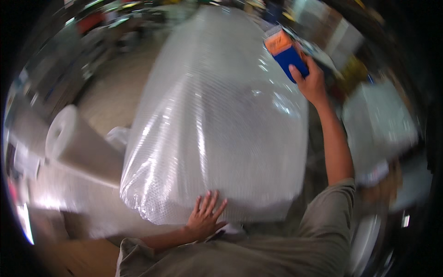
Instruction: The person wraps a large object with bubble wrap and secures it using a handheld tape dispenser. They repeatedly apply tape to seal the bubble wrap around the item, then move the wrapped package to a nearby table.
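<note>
A large bulky object wrapped in clear bubble wrap (221,138) fills the middle of the view, running away from me. On its near edge rests my left hand (206,218), fingers spread and holding nothing. My right hand (310,82) is raised over the far right side of the wrap, closed around a blue-and-orange tape dispenser (288,53). Its orange end points up and left, away from me. Motion blur and my grip hide its finer details. What lies inside the bubble wrap cannot be made out.
To the left lies a thick roll of white foam sheet (85,143). A plastic-wrapped pale block (380,115) stands on the right. Brown cardboard (87,258) shows at the lower left. Blurred boxes (327,30) stand at the far right.
</note>
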Demonstrator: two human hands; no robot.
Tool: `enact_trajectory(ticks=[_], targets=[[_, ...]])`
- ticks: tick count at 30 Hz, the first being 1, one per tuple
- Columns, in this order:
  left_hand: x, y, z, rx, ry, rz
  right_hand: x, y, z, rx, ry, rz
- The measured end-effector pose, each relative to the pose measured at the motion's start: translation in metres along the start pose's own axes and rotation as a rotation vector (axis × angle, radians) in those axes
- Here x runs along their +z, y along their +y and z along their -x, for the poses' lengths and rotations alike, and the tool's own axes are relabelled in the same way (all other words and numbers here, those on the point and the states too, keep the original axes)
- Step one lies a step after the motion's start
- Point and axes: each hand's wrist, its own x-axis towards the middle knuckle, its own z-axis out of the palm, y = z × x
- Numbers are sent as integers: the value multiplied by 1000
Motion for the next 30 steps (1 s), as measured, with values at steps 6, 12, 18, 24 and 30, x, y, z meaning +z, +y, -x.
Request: enact_trajectory(ticks=[6, 12, 18, 24, 30], targets=[[-19, 58, -59, 568, -88, -152, -111, -147, 194, 481, 411, -557], [65, 93, -140, 1195, -7, -614, -158, -217, 379, 945, 592, -522], [76, 98, -139, 1274, -62, -1167, -102, -266, 551, 1418, 588, -613], [32, 140, -81, 190, -417, 465, -91, -318, 564, 1361, 300, -639], [5, 151, -61, -136, -704, 973, -98, -331, 537, 1227, 175, -673]])
